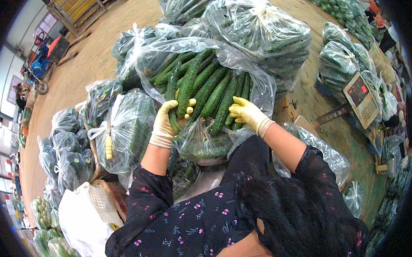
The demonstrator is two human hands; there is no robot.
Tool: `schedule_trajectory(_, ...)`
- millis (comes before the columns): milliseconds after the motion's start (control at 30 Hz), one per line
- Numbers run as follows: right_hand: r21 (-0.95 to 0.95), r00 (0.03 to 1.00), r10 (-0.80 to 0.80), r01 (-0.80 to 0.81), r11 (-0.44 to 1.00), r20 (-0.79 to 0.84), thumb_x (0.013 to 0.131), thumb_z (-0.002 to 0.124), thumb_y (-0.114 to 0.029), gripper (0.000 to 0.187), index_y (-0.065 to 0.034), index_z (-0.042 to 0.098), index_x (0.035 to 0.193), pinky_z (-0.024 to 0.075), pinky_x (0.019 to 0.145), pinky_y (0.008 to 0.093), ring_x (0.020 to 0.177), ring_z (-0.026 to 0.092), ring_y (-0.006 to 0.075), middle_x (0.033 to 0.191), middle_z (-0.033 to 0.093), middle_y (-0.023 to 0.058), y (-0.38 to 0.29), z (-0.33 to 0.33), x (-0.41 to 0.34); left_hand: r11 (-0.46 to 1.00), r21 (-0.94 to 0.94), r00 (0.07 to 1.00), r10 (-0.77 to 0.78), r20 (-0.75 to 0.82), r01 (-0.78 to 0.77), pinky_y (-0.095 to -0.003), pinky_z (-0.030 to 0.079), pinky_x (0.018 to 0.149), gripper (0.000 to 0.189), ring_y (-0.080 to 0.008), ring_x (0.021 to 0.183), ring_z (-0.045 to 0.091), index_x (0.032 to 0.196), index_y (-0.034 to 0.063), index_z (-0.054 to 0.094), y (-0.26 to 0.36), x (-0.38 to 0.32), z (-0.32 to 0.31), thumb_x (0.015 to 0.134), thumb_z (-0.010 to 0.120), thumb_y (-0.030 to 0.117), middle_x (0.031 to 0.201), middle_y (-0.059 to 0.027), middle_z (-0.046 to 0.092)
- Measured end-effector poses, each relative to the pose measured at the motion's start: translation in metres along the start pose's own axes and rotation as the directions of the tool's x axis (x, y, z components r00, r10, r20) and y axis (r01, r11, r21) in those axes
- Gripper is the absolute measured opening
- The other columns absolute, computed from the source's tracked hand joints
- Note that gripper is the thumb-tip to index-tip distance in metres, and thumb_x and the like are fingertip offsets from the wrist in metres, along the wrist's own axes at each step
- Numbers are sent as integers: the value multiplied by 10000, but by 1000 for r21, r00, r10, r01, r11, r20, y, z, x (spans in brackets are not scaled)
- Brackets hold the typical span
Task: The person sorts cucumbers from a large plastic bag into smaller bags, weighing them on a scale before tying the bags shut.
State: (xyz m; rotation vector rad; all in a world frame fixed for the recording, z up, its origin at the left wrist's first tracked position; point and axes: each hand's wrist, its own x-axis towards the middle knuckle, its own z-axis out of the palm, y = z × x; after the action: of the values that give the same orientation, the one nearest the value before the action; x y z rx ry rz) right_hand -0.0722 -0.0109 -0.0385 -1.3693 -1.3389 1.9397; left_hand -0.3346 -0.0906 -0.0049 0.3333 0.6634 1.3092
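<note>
An open clear plastic bag (264,88) full of dark green cucumbers (213,88) lies in front of me. My left hand (169,118), in a pale yellow glove, is closed around the lower ends of a pair of cucumbers (189,91) at the bag's left side; its fingertips show beyond them. My right hand (245,113), gloved alike, is at the right side of the pile with its fingers partly spread, by the cucumbers' lower ends. Whether it touches them is hard to tell. Below the pile, more cucumbers show through the gathered plastic (206,142).
Tied bags of cucumbers stand behind (257,29) and at left (123,128), one with a yellow-handled tool (109,146) on it. A digital scale (361,99) is at right, a white crate (99,202) at lower left. Farther off are a motor tricycle (39,67) and people (375,12).
</note>
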Motion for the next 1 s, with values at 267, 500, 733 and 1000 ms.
schedule_trajectory(267,87,998,-31,26,996,57,874,536,-184,352,-65,513,1205,472,726,256,846,598,128,1054,619,54,-17,-27,-22,984,-165,998,-63,15,65,-327,533,589,502,-269,761,600,1203,-107,426,-19,6,-9,802,528,178,1072,-244,578)
schedule_trajectory(500,-436,894,-438,431,790,91,824,563,-136,339,-47,559,1152,478,763,293,874,599,181,1018,629,70,-2,-10,13,969,158,961,-151,-232,191,-316,533,564,363,-238,716,625,1140,-14,519,13,36,4,822,445,145,974,-202,624)
schedule_trajectory(733,-837,497,-696,462,-294,518,703,600,-107,282,-96,590,985,444,718,382,953,530,246,1007,564,47,-24,63,27,828,551,911,304,-278,-108,-266,457,701,247,-137,775,551,976,43,598,-3,37,6,732,593,79,871,-32,597)
schedule_trajectory(1000,-487,467,-880,751,446,-87,722,703,-165,362,-63,569,1043,472,816,332,955,565,224,1018,598,74,-58,-8,-1,994,58,985,105,-137,-98,-373,493,818,384,-250,975,591,1187,68,531,-23,-10,8,830,559,209,1107,-122,604)
